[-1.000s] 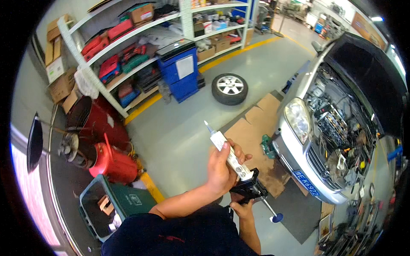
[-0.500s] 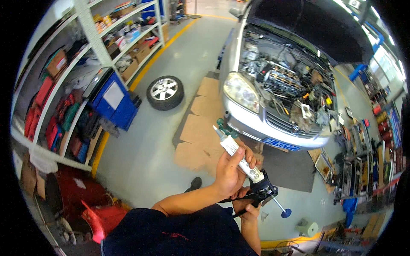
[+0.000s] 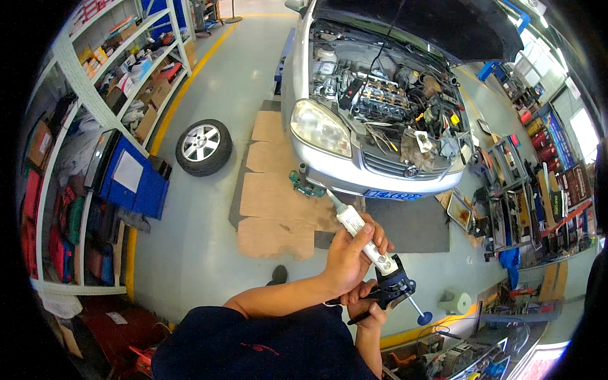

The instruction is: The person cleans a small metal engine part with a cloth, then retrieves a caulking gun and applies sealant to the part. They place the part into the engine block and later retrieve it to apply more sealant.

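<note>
White sealant cartridge (image 3: 361,235) in a dark caulking gun (image 3: 394,286) – held mid-air at approx. 5 o'clock of view, tapered nozzle aimed to 11 o'clock, toward the car front. Left hand (image 3: 347,259): fingers wrapped tight round the cartridge body, thumb over the top. Right hand (image 3: 366,309): partly hidden below the left, fingers closed round the gun grip and trigger; blue-tipped plunger rod (image 3: 420,311) sticks out rearward to 4 o'clock. Silver car (image 3: 354,145) w/ hood up, engine bay exposed, at 12–1 o'clock. Cardboard sheets (image 3: 275,196) on the floor in front of the bumper; loose wheel (image 3: 203,147) at 10 o'clock; blue bin (image 3: 130,180) and shelving (image 3: 82,107) at 9 o'clock; workbench clutter at 3 o'clock. Progress, as judged: gun loaded and gripped, nozzle tip well apart from any surface, no bead visible – application seems not yet begun; reaching the work spot and dispensing remain.
</note>
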Motion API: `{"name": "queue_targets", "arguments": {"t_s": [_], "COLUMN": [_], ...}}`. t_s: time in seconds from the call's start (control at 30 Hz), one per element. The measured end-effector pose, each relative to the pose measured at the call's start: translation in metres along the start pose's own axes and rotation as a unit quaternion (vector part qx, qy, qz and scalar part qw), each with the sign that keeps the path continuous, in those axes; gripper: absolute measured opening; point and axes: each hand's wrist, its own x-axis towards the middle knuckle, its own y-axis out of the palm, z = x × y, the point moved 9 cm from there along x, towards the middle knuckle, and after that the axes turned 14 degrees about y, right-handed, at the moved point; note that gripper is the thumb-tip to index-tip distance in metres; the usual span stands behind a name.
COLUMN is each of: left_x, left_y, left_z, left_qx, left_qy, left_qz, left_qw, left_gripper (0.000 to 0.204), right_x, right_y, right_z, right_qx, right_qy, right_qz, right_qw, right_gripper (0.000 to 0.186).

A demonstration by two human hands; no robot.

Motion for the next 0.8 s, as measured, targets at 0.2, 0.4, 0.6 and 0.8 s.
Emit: {"name": "queue_targets", "arguments": {"t_s": [0.2,0.4,0.6,0.8], "left_x": [0.014,0.024,0.034,0.047], "left_y": [-0.001,-0.004,-0.013,-0.023], "left_z": [0.0,0.0,0.0,0.007], "left_qx": [-0.015,-0.021,-0.02,-0.017], "left_qy": [-0.018,-0.038,-0.045,-0.051], "left_qz": [0.006,0.014,0.009,-0.006], "left_qw": [1.0,0.999,0.999,0.999], "left_gripper": [0.014,0.014,0.014,0.015], "right_x": [0.01,0.022,0.033,0.041], "right_y": [-0.002,0.008,0.008,-0.003], "right_z": [-0.002,0.0,-0.002,-0.001], "right_qx": [-0.004,0.005,0.004,0.011], "right_qy": [-0.014,-0.032,-0.031,-0.025], "right_qz": [-0.013,-0.018,-0.034,-0.052], "right_qw": [1.0,0.999,0.999,0.998], "right_gripper": [0.044,0.043,0.044,0.045]}}
